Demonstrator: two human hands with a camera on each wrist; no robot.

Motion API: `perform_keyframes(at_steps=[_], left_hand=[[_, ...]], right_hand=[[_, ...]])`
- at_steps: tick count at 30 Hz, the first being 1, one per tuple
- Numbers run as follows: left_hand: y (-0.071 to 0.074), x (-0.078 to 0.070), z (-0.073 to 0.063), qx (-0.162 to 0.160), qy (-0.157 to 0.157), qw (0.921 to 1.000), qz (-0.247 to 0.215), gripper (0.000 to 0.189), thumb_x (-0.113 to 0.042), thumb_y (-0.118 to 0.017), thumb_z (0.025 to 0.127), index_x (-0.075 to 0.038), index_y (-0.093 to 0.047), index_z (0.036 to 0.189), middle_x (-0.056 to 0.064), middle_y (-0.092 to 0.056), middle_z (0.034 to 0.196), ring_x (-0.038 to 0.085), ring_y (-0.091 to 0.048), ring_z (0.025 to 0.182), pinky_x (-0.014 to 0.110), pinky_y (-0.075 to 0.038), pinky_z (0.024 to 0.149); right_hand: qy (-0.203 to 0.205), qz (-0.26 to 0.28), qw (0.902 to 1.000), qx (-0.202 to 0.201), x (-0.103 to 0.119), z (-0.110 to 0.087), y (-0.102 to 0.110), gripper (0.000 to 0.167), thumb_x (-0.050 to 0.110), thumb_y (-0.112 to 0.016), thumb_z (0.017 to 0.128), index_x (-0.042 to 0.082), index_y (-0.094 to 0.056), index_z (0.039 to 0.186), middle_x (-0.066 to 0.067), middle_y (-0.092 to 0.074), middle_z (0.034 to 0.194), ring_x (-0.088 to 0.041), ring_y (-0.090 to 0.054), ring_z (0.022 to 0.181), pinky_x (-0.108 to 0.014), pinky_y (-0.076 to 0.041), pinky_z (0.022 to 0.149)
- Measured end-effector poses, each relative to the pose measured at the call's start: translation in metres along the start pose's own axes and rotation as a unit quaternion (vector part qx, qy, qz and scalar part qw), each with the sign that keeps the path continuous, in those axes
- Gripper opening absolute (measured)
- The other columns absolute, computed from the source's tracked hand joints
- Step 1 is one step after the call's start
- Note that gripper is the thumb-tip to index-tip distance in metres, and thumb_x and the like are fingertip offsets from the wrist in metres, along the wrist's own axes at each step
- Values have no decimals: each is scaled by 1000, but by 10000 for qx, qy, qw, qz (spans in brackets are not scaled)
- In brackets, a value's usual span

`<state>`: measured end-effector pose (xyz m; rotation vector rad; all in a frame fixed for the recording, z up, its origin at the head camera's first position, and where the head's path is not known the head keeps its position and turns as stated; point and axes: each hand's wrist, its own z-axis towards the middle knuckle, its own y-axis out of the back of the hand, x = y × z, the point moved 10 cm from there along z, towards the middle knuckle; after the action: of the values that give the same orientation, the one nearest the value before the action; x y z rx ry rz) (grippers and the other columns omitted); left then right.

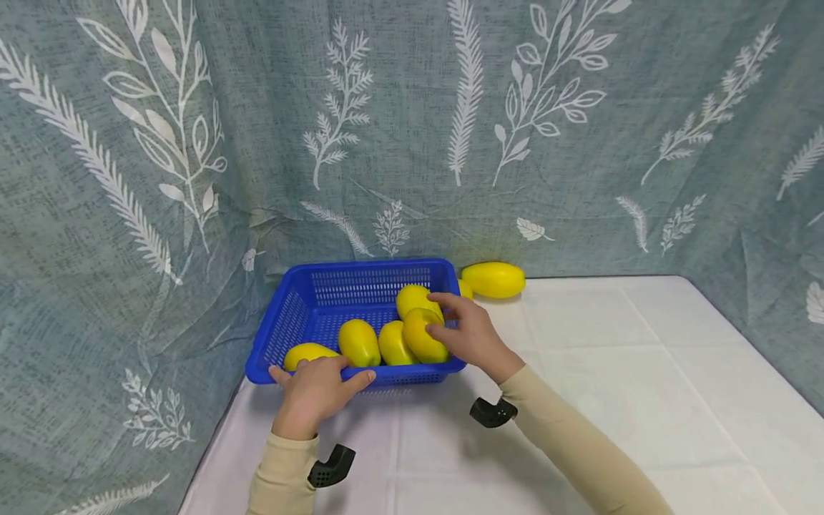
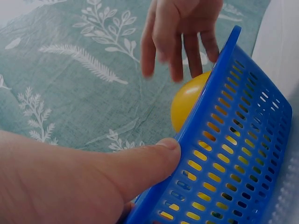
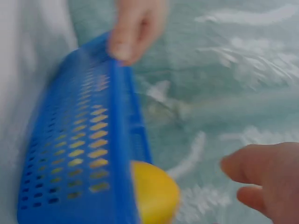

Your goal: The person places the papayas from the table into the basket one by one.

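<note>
A blue slotted plastic basket (image 1: 290, 318) stands at the back left of the table with several smooth yellow mango-like fruits in it. My left hand (image 1: 315, 392) grips its near rim toward the left corner; in the left wrist view the thumb (image 2: 154, 156) lies against the rim, while the fingers inside are mostly hidden. Over the basket's right end hovers my right hand (image 1: 476, 335), thumb and fingers spread around the top of a yellow fruit (image 1: 421, 342) piled on the others. From the right wrist view, a gap separates these fingers (image 3: 252, 163) from the yellow fruit (image 3: 156, 193) showing above the rim.
Outside the basket's right side, a longer yellow fruit (image 1: 494, 280) lies at the table's back edge, with another yellow piece (image 1: 466, 289) partly hidden beside it. A white cloth (image 1: 599, 386) covers the table. Grey-green leaf-patterned curtain (image 1: 412, 129) hangs close behind and along both sides.
</note>
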<state>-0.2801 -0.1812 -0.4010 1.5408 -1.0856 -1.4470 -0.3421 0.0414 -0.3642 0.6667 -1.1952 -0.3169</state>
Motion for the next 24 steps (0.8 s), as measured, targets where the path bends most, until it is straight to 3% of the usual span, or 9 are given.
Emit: perform_keyframes(at_steps=[2,4,8,10,13,18,24], left_hand=[[0,0,0,-12,-4,10000,-3,41,-54,-64,94,-16,-74,106,10,-73,90,58,-57,116,95,-1,97],[0,-1,0,-31,-16,10000,4,42,-54,-64,94,-15,-74,107,11,-74,92,58,-57,116,95,0,98],[1,-1,1,-38,-33,10000,30,41,-53,-64,95,-16,-74,108,11,-74,91,59,-56,117,95,-1,98],[2,-1,0,-14,-31,10000,22,42,-53,-64,95,-15,-74,110,12,-74,94,60,-55,118,95,-1,98],[2,-1,0,8,-41,10000,31,45,-53,-64,95,-14,-74,114,15,-75,101,61,-55,118,95,-1,97],[2,0,0,3,-1,10000,75,46,-54,-62,96,-14,-74,114,16,-75,102,61,-55,119,95,-1,97],[0,-3,0,36,-5,10000,36,46,-56,-62,95,-15,-74,113,16,-75,105,60,-56,120,95,-2,97]], right_hand=[[-311,734,9962,-351,-14,-5,18,52,17,-68,95,8,-55,145,-21,-59,144,-41,-64,120,-47,-59,94],[-641,1423,9845,-806,-31,-10,37,51,14,-66,96,9,-54,146,-22,-58,144,-39,-64,121,-39,-61,88],[-1173,2585,9452,-1614,-64,-24,71,48,11,-59,100,9,-49,147,-22,-55,144,-27,-65,115,-22,-60,77],[-1386,2966,9263,-1865,-78,-33,82,48,10,-57,102,9,-46,149,-21,-53,144,-21,-65,111,-19,-60,76],[-1683,3282,9071,-2029,-96,-45,89,47,12,-53,105,10,-42,151,-15,-52,140,-12,-67,106,-20,-60,78],[-1824,3479,8973,-2012,-112,-50,90,48,18,-50,106,11,-38,152,-6,-54,133,-7,-67,103,-22,-60,82],[-1883,3566,8938,-1963,-122,-48,88,50,18,-51,106,11,-37,153,-9,-52,135,-8,-67,101,-22,-60,81]])
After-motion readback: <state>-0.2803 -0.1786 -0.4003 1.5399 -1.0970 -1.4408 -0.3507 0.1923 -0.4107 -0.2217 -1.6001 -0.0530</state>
